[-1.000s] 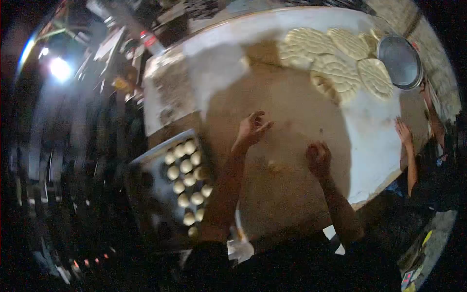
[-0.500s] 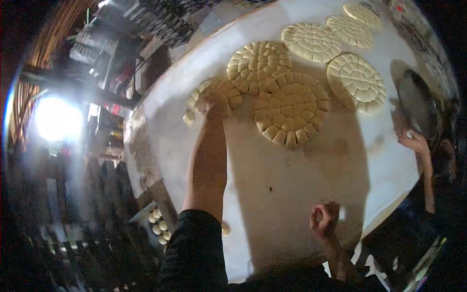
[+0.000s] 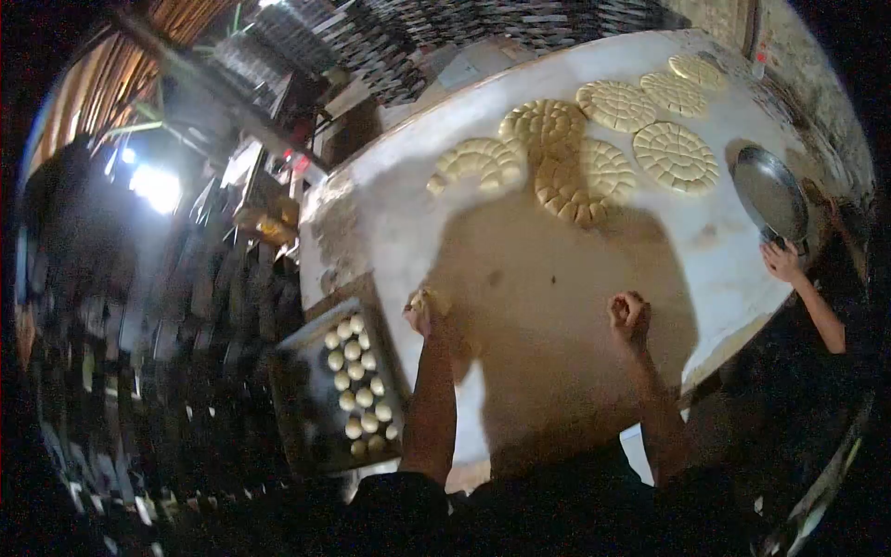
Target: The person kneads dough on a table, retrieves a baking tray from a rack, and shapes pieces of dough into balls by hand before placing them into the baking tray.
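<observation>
My left hand point(image 3: 419, 314) is closed around pale dough point(image 3: 434, 299) low over the left of the table, near the tray; how many pieces it holds is hidden. My right hand point(image 3: 630, 316) is curled shut at the table's front, in my shadow; whatever lies inside its fingers does not show. Beyond my hands lies an arc of cut dough pieces point(image 3: 476, 163), with a gap on its near side. Beside it are several flat dough rounds scored into small pieces, among them a shaded one point(image 3: 585, 183) and a brightly lit one point(image 3: 676, 158).
A dark tray point(image 3: 397, 371) with rows of dough balls point(image 3: 353, 373) stands at the table's left edge. On the right, another person's hand point(image 3: 784, 260) touches a round dark pan point(image 3: 772, 195). The pale table point(image 3: 691, 265) has a worn left corner.
My left hand has drawn back from the leftmost dough round toward me, with dough in it. That round now has a gap. My view has shifted, bringing the tray into sight.
</observation>
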### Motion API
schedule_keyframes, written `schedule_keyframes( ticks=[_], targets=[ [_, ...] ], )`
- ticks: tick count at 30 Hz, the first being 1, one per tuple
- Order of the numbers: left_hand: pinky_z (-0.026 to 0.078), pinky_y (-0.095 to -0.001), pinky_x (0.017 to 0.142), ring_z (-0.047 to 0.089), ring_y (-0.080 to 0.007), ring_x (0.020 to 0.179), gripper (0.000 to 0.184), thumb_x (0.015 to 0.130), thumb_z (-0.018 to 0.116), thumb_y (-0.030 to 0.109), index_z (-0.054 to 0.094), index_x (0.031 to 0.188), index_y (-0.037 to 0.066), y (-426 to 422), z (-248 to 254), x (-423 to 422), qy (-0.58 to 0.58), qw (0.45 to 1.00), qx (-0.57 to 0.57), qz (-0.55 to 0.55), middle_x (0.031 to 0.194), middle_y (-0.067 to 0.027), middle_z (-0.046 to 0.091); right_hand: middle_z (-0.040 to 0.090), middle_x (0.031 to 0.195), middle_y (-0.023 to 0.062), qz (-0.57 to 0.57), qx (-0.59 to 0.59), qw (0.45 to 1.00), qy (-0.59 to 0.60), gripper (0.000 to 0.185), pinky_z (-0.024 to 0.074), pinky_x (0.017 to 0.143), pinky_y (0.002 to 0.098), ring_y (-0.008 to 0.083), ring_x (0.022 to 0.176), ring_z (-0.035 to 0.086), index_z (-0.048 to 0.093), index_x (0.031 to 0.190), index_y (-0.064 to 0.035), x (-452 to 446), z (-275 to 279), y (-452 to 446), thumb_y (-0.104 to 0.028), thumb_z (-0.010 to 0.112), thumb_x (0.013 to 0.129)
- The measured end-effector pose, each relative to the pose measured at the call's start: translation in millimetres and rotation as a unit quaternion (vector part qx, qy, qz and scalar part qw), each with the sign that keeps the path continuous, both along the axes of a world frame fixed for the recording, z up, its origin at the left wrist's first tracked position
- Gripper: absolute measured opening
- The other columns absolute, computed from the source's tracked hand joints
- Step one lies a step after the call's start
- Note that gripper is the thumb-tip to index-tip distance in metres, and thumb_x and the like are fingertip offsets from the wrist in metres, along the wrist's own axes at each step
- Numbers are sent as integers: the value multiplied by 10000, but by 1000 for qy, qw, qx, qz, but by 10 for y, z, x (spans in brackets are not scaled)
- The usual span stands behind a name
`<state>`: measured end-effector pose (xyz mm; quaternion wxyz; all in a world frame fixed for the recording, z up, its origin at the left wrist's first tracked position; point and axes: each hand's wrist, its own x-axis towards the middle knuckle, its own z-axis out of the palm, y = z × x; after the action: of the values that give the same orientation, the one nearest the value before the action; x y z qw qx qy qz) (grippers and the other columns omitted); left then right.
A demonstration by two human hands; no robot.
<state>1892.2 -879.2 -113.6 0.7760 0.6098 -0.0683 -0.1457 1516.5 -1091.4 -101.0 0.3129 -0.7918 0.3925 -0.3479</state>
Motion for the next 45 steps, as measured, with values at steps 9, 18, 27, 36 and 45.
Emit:
schedule_keyframes(
  ticks=[9,18,27,36,45],
  targets=[
    [491,-344,763,579,-202,872,319,905,684,281,510,1051,56,1500,782,-2262,-186,964,129,-140,947,-86,585,653,1121,172,219,294,911,-191,407,451,962,392,239,1028,619,598,1207,-31,571,-205,2614,-366,445,1035],
    [478,-414,810,579,-251,917,430,892,683,368,482,1091,44,2155,236,-2255,-128,980,133,-67,980,-143,578,579,1158,197,-41,179,953,-239,365,474,931,430,268,1008,592,543,1230,-59,19,-665,2355,-349,503,1012],
    [393,-520,954,551,-338,986,349,873,672,317,550,1080,63,2256,50,-2159,-132,924,284,-219,1025,-149,591,574,1045,241,150,-370,908,124,352,415,950,518,417,938,567,565,1113,-11,-1202,-782,584,-320,438,1002],
    [400,-491,973,549,-330,1029,323,884,644,356,608,1036,73,1063,-215,-2385,-387,786,437,-203,1041,-118,608,570,1059,222,208,-87,944,239,429,329,1020,527,396,1059,509,586,984,26,-36,-495,794,-397,545,932],
    [505,-327,854,605,-189,994,346,975,534,396,588,1093,75,1738,-782,-2020,235,971,-18,-30,1058,-78,631,535,1041,218,354,-115,904,211,271,296,1086,556,406,1029,520,565,1005,44,-208,-172,-143,-199,512,900]
  ],
)
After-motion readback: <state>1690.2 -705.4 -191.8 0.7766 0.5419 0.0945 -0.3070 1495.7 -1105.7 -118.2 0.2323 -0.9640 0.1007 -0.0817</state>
